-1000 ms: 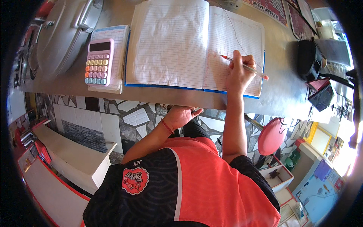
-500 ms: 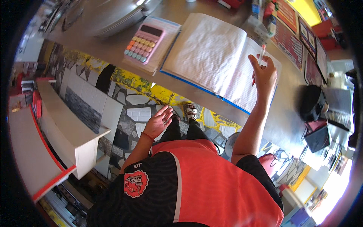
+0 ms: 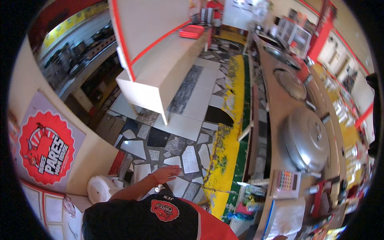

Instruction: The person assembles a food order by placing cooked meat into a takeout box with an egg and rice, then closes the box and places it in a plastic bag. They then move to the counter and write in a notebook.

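My left hand hangs over the stone-patched floor with its fingers stretched out and nothing in them; a red band circles the wrist. At the lower edge, only a sliver of my right hand shows, by the open notebook with blue cover edges. What that hand holds is out of sight. Just beyond the notebook, a pink calculator with coloured round keys lies on the counter. Behind it stands a large silver pot with a domed lid.
More lidded pots line the long counter on the right. A pale counter carrying red trays stands ahead to the left. Near my left arm is a white perforated bin, beside a wall poster. A person stands far off.
My view has swung left and up, from the notebook to the aisle. The right hand, which held a pen over the page, has mostly left the picture. My left hand stays empty.
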`<control>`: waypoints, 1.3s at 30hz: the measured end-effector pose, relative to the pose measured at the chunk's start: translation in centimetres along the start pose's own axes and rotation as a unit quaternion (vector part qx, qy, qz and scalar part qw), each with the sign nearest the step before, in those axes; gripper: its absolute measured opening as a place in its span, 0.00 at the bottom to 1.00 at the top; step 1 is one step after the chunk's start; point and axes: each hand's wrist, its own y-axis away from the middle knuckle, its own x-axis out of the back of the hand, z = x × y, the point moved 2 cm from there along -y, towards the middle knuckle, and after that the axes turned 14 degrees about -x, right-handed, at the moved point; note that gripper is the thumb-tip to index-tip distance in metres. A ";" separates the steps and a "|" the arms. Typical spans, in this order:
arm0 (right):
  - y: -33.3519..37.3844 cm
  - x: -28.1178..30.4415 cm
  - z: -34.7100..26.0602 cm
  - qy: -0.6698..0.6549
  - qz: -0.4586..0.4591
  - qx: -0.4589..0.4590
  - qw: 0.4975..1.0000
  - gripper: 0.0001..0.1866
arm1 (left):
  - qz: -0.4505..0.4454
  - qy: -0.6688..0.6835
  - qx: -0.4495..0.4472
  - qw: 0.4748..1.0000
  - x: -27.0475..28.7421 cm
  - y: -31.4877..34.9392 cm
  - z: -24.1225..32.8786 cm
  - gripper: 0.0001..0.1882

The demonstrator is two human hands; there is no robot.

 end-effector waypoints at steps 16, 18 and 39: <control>35.5 43.8 -70.3 -0.554 -0.134 0.471 0.673 0.27 | 0.186 0.126 -0.330 0.917 22.3 13.0 28.0 0.19; 39.9 45.7 -76.5 -0.552 -0.146 0.532 0.626 0.25 | 0.212 0.142 -0.345 0.903 24.7 12.1 30.3 0.20; 92.0 76.8 -114.3 -0.466 -0.237 0.853 -0.002 0.11 | 0.334 0.116 -0.607 0.712 52.8 12.7 72.9 0.21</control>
